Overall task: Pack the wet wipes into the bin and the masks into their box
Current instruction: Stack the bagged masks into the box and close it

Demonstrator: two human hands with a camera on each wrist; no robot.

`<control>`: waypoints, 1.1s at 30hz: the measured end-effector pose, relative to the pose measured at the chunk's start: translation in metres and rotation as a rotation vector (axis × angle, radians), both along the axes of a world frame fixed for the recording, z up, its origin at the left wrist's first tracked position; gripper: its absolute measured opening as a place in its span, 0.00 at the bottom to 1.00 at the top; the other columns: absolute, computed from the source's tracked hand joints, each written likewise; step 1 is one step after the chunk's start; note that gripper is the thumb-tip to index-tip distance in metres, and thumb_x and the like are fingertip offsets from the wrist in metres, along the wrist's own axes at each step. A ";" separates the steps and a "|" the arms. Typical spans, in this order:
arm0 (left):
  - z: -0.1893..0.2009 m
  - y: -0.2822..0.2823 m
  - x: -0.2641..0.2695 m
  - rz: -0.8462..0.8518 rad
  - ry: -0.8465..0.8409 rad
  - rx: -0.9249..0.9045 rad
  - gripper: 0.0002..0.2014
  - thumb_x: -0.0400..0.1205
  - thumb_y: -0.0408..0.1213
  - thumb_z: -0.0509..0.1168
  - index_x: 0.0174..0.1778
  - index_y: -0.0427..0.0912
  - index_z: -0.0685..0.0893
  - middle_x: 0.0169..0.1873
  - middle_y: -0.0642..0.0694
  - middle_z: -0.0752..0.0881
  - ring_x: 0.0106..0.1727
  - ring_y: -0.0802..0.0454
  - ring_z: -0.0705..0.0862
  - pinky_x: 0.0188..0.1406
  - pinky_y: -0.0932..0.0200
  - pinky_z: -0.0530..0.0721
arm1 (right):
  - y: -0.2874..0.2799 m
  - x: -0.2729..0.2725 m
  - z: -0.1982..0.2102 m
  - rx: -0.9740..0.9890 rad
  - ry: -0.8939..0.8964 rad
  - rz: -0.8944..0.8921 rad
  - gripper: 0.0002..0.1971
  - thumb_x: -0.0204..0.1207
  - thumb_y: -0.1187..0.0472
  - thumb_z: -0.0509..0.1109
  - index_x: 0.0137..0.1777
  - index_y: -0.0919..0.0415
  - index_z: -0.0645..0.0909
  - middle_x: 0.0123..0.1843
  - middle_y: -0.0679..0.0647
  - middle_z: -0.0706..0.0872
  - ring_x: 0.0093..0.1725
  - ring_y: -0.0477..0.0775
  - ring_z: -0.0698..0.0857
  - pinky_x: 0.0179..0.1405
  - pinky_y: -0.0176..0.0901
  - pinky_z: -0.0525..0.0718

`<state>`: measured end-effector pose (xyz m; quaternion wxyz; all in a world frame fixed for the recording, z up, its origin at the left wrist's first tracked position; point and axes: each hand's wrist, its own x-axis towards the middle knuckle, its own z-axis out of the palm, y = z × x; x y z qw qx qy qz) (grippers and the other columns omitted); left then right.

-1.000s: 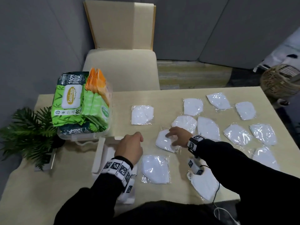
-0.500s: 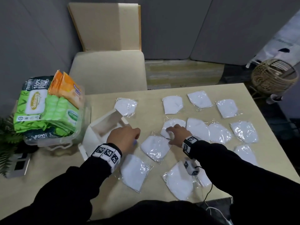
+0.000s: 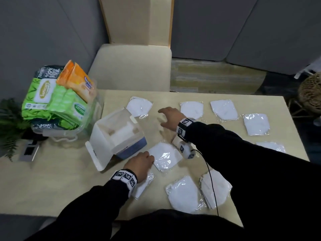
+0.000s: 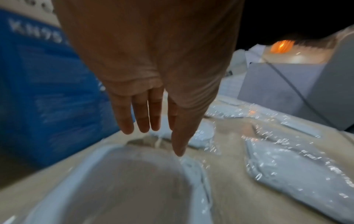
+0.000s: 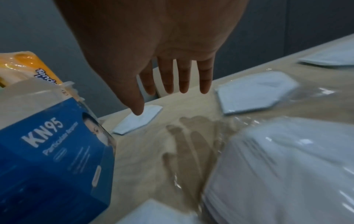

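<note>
The white and blue KN95 mask box [image 3: 118,134] stands open left of centre on the table; its blue side also shows in both wrist views [image 4: 47,91] [image 5: 47,159]. Several bagged white masks lie around it. My left hand [image 3: 151,158] is near the box, fingers straight [image 4: 141,121], at the edge of one mask [image 3: 165,156]. My right hand [image 3: 161,117] hovers spread and empty [image 5: 168,97] over bare table between two far masks [image 3: 139,106] [image 3: 192,109]. Green wet wipes packs [image 3: 52,101] and orange ones [image 3: 76,84] fill the clear bin [image 3: 69,134].
A beige chair [image 3: 132,66] stands behind the table. A plant [image 3: 8,122] sits at the left edge and a wicker basket [image 3: 311,94] on the floor to the right. More masks [image 3: 185,195] [image 3: 256,124] lie near and right. A black cable [image 3: 211,180] hangs from my right wrist.
My left hand has left the box and moved toward me, to a mask. My right hand has come off the centre mask and moved farther away, fingers spread.
</note>
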<state>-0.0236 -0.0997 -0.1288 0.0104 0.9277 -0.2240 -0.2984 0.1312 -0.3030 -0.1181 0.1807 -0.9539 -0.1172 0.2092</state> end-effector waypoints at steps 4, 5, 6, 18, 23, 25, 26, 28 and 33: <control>-0.017 0.012 0.003 0.026 0.018 0.106 0.34 0.69 0.43 0.81 0.67 0.55 0.71 0.65 0.47 0.71 0.68 0.42 0.75 0.63 0.44 0.81 | 0.035 0.033 -0.004 -0.103 0.011 0.114 0.37 0.80 0.56 0.68 0.89 0.46 0.60 0.89 0.54 0.63 0.85 0.64 0.65 0.78 0.61 0.74; -0.018 0.015 0.002 0.009 0.032 0.122 0.40 0.65 0.48 0.84 0.69 0.55 0.69 0.66 0.47 0.71 0.69 0.42 0.74 0.64 0.42 0.80 | 0.043 0.037 -0.006 -0.126 0.018 0.153 0.37 0.82 0.55 0.66 0.89 0.46 0.58 0.91 0.54 0.59 0.87 0.63 0.62 0.80 0.62 0.72; -0.019 0.017 0.002 -0.013 0.041 0.135 0.43 0.64 0.52 0.85 0.70 0.56 0.68 0.67 0.47 0.71 0.69 0.41 0.74 0.65 0.41 0.79 | 0.050 0.041 -0.009 -0.139 0.024 0.189 0.36 0.84 0.54 0.65 0.90 0.44 0.56 0.91 0.54 0.58 0.88 0.63 0.61 0.81 0.63 0.71; 0.015 0.013 0.035 0.224 0.202 -0.370 0.10 0.82 0.49 0.71 0.48 0.45 0.87 0.50 0.44 0.89 0.53 0.45 0.87 0.48 0.54 0.79 | 0.050 0.033 -0.050 -0.254 0.034 0.001 0.16 0.67 0.43 0.82 0.50 0.48 0.88 0.77 0.56 0.67 0.73 0.66 0.70 0.67 0.65 0.79; 0.042 0.004 0.053 0.544 0.235 -0.736 0.09 0.81 0.47 0.74 0.47 0.46 0.86 0.43 0.51 0.90 0.48 0.52 0.87 0.50 0.54 0.83 | 0.022 0.027 -0.045 -0.179 0.082 -0.208 0.58 0.52 0.57 0.93 0.79 0.45 0.61 0.69 0.61 0.72 0.67 0.69 0.76 0.61 0.65 0.84; 0.050 0.003 0.060 0.630 0.260 -0.822 0.07 0.80 0.46 0.73 0.50 0.49 0.87 0.46 0.54 0.91 0.50 0.53 0.89 0.53 0.53 0.85 | 0.008 0.024 -0.035 -0.191 0.157 -0.292 0.62 0.53 0.56 0.93 0.82 0.47 0.55 0.68 0.63 0.76 0.68 0.69 0.76 0.63 0.66 0.83; 0.055 0.002 0.063 0.681 0.279 -0.881 0.08 0.79 0.46 0.73 0.52 0.50 0.88 0.47 0.53 0.93 0.51 0.53 0.90 0.54 0.52 0.86 | -0.002 0.022 -0.031 -0.178 0.191 -0.309 0.57 0.58 0.56 0.91 0.81 0.50 0.56 0.66 0.63 0.79 0.67 0.69 0.78 0.63 0.64 0.83; 0.066 -0.002 0.068 0.787 0.309 -1.002 0.08 0.81 0.41 0.72 0.55 0.51 0.89 0.49 0.52 0.94 0.51 0.52 0.92 0.52 0.51 0.89 | -0.026 0.012 -0.019 -0.059 0.215 -0.307 0.44 0.68 0.56 0.85 0.79 0.56 0.61 0.65 0.62 0.83 0.64 0.68 0.83 0.62 0.57 0.83; 0.095 -0.022 0.076 1.041 0.293 -1.283 0.12 0.82 0.29 0.72 0.60 0.41 0.90 0.54 0.38 0.93 0.57 0.35 0.91 0.61 0.36 0.89 | -0.085 -0.042 0.036 0.397 0.264 -0.383 0.52 0.64 0.65 0.88 0.84 0.49 0.62 0.63 0.56 0.82 0.55 0.57 0.84 0.55 0.49 0.84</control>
